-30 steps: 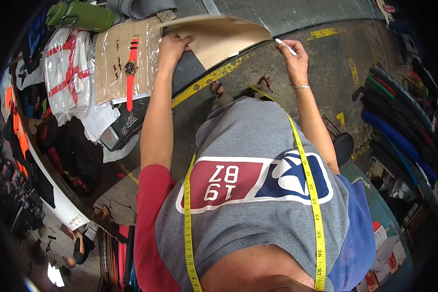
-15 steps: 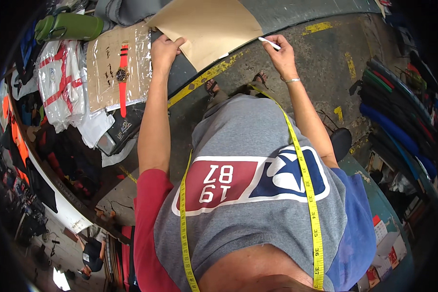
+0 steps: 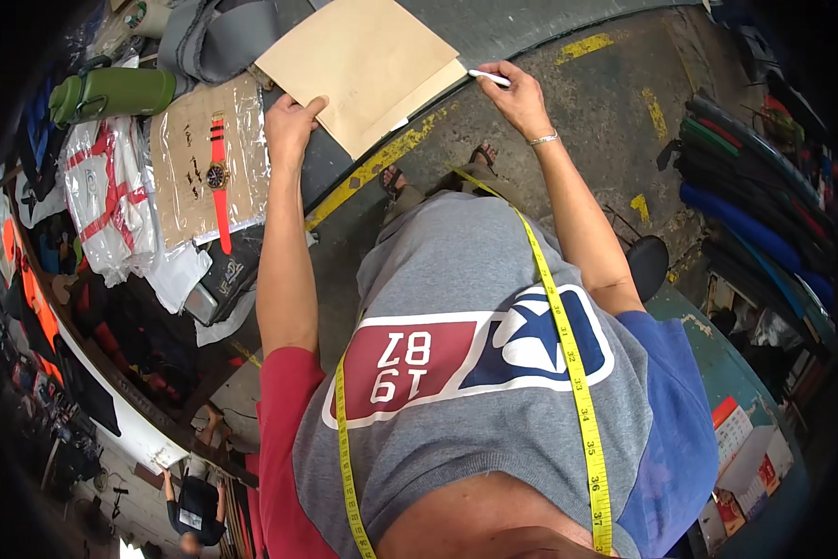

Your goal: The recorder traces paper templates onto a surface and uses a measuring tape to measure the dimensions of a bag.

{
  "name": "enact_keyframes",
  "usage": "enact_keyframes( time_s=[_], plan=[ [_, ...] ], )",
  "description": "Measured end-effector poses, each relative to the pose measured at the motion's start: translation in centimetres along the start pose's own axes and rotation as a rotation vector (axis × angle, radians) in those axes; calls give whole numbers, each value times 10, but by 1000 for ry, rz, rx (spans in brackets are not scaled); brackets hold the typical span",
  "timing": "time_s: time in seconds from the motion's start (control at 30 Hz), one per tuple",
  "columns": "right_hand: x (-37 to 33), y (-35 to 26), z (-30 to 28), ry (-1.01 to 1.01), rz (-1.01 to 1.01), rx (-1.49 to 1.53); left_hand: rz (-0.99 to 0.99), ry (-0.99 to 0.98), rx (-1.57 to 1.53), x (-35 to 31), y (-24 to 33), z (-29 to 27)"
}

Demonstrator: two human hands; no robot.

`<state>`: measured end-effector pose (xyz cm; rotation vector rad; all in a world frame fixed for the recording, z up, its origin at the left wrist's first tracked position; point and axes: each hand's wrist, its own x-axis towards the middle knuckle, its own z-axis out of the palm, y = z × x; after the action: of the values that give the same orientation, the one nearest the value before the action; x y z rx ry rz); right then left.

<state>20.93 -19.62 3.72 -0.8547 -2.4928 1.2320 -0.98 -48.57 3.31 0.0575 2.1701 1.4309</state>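
Tan sheets of stiff paper or card (image 3: 354, 70) lie layered over the dark table's edge, a lower layer showing along the right side. My left hand (image 3: 294, 129) pinches their near-left edge between thumb and fingers. In my right hand (image 3: 517, 98) is a slim white pen (image 3: 490, 78), its tip pointing left, close to the right corner of the sheets. Whether the tip touches them I cannot tell. A yellow tape measure (image 3: 568, 345) hangs around my neck.
Left of the sheets lie a plastic-covered brown card (image 3: 181, 154), a red-strapped watch (image 3: 218, 177), a green bottle (image 3: 111, 94) and grey rolled material (image 3: 218, 42). Rolled or stacked dark sheets (image 3: 754, 186) stand at right. Another person (image 3: 195, 508) is at lower left.
The tan sheets now look flatter, with a lower layer showing at the right edge. Both hands keep their hold. The whole view has shifted slightly.
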Motion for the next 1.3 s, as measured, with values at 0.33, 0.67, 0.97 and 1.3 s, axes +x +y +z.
enact_keyframes(
  time_s=[0.33,0.67,0.97,1.3],
  plan=[
    [21,-22,-7,-65,-46,-112,59,33,18,5,1,0],
    [17,-18,-6,-110,-164,-100,1,81,23,-8,-10,1],
    [-8,0,-50,-411,-35,-1,45,134,-83,-13,2,3],
    [-14,71,-89,-603,-156,408,198,27,-853,-143,39,22]
  ],
)
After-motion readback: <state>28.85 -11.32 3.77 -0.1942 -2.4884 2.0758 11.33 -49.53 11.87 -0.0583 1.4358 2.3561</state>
